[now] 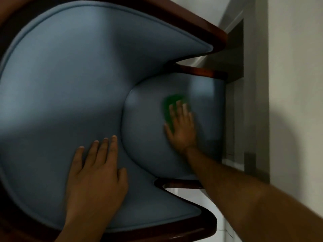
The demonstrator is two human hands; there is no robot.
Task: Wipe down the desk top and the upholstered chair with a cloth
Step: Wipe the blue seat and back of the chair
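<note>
A blue upholstered chair (pixel 70 75) with a dark wood frame fills the view, seen from above. Its curved backrest wraps around the round seat cushion (pixel 145 133). My right hand (pixel 181 124) lies flat on the seat cushion, pressing a green cloth (pixel 168 105) against it; most of the cloth is hidden under the palm and fingers. My left hand (pixel 97 173) rests flat on the padded backrest at the lower left, fingers spread, holding nothing. The desk top is not in view.
The chair's wooden arm ends (pixel 218 39) jut out to the right, one above and one below the seat. A grey door frame or wall edge (pixel 255 102) stands just beyond the seat's front. Pale floor (pixel 185 192) shows under the lower arm.
</note>
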